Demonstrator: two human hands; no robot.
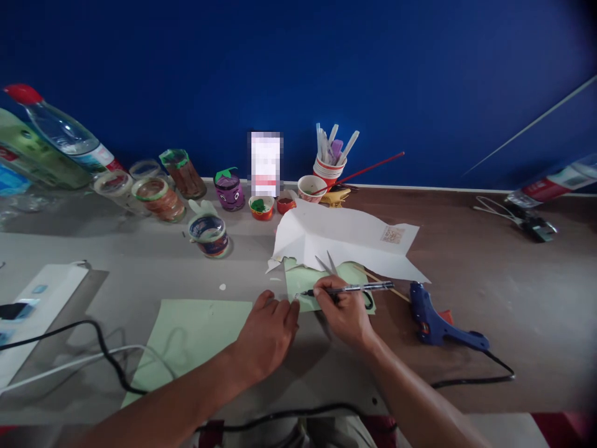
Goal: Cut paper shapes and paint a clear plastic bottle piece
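Presently, one slim black-and-clear pen (380, 287), grasped in the right hand (344, 311) over a pale green paper sheet (298, 277), its tip pointing at a small white scrap (297, 297). Left hand (271, 330), fingers curled, fingertips at the scrap; whether pinched, cannot tell. Grey-bladed scissors (333, 266), blades apart, partly beneath the right hand.

Looking fwd & down from head ht via 1 worn cam, standing over near edge of tabletop (466, 249). Facing blue wall (298, 74) approx. square-on, filling top part of view w/ it. Sitting close to L grip (273, 333) & R grip (345, 314), framing both just below ctr, bringing in forearms (200, 386) from bottom edge. Catching wearer's lap (336, 431) at v. bottom. Spreading wide, taking in red-capped bottle (69, 132) far L & lying bottle (555, 183) far R.
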